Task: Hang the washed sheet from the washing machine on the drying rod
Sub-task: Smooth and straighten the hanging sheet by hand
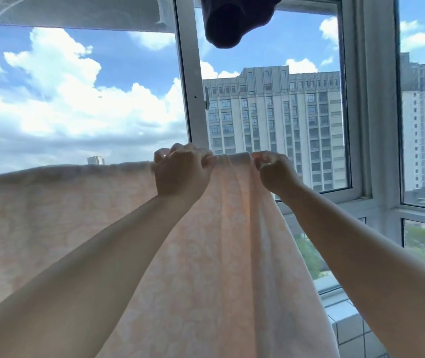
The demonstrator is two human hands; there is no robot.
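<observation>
Head view — sheet [64, 215] before window [188, 99]

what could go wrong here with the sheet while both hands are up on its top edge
The sheet is bunched into folds between the left hand and right hand, so it may dry creased unless spread. Both hands grip only the top edge; if they let go before it is evenly draped, it could slide down. The dark garment hanging above might brush it.

Bright daylight through the window [270, 104] backlights the scene; edges curve.
</observation>
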